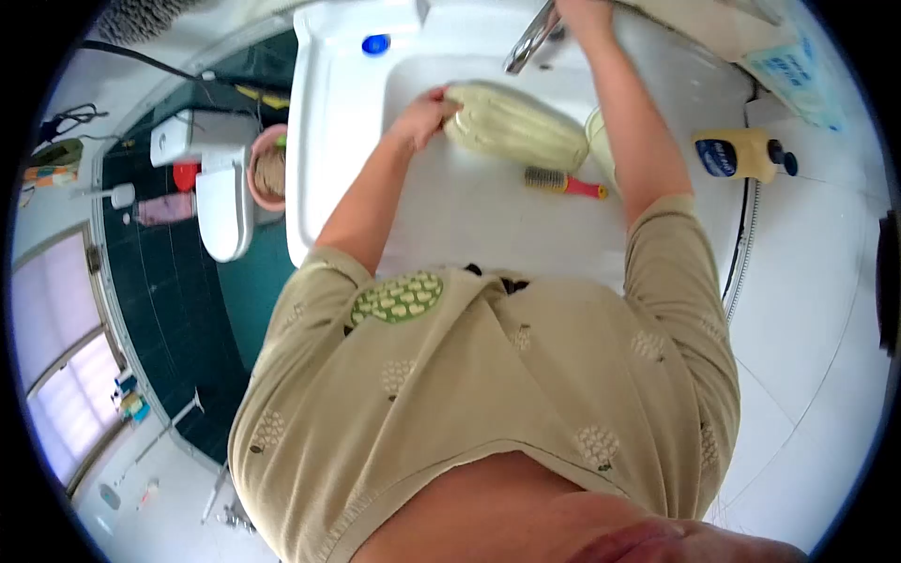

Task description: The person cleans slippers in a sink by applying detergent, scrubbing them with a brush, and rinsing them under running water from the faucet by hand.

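Note:
My left hand (424,120) is closed on one end of a long, pale green, grooved thing that looks like a slipper (514,129), tilted over the white sink basin (488,225). Up at the faucet (530,39) is my right hand (586,21), touching or beside its top; its fingers are mostly cut off by the frame edge. A second pale green thing (598,141), perhaps the matching slipper, lies partly hidden behind my right forearm. Below the held slipper, a hairbrush (565,183) with a pink and yellow handle lies in the basin.
On the sink's left ledge sits a blue cap (376,44). To the right lies a yellow bottle (737,155) with a dark label, near a blue and white package (793,75). At left are a toilet (223,211) and a pink basin (256,169).

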